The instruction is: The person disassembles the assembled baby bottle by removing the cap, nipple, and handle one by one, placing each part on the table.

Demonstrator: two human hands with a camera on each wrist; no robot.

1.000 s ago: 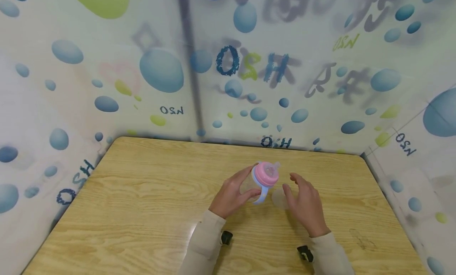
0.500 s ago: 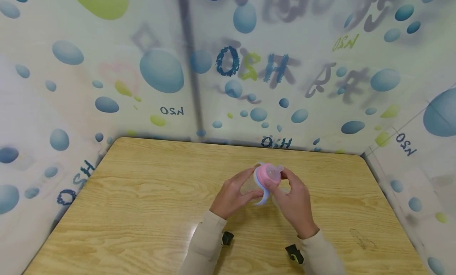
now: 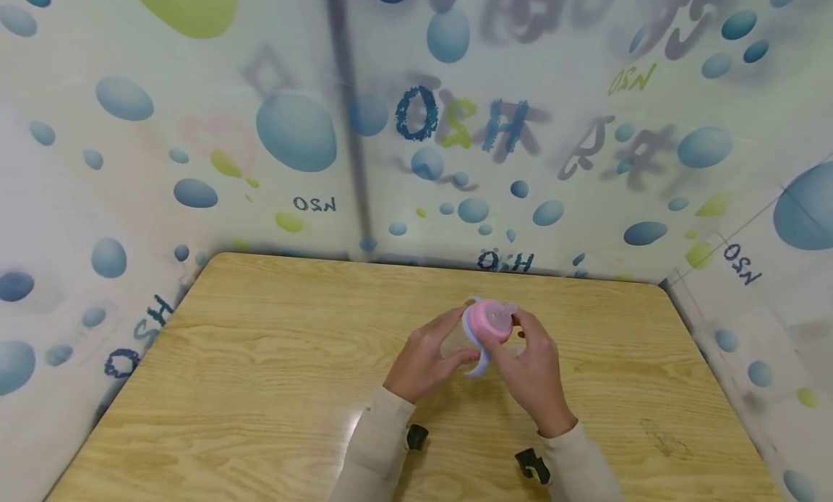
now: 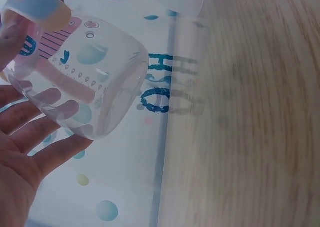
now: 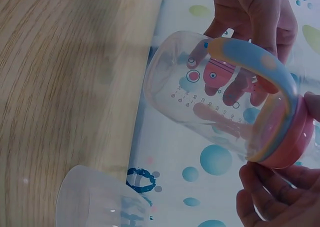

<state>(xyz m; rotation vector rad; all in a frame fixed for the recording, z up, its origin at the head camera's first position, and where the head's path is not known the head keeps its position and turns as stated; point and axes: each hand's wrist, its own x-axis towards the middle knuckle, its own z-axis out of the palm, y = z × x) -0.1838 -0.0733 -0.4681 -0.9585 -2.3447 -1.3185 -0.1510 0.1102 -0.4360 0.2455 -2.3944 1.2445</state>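
A clear baby bottle (image 5: 175,87) with printed pink and blue pictures and measuring marks is held tilted above the table. Its pink collar (image 3: 484,320) and clear nipple point up and to the right. My left hand (image 3: 419,359) grips the bottle's body, with fingers behind it and the thumb near the blue handle (image 5: 260,62). With thumb and fingers, my right hand (image 3: 532,372) pinches the collar from the other side. In the right wrist view, a translucent dome-shaped cap (image 5: 90,202) stands on the table; in the head view the right hand mostly hides it.
The wooden table (image 3: 273,357) reaches back to a wall covering (image 3: 260,126) printed with blue and green bubbles and letters. Similar side panels rise at left and right. A black strap buckle (image 3: 416,436) hangs at the left wrist, another (image 3: 532,466) at the right.
My right hand has come in from the right and taken hold of the pink collar. The bottle has shifted slightly right, while my left hand keeps its grip.
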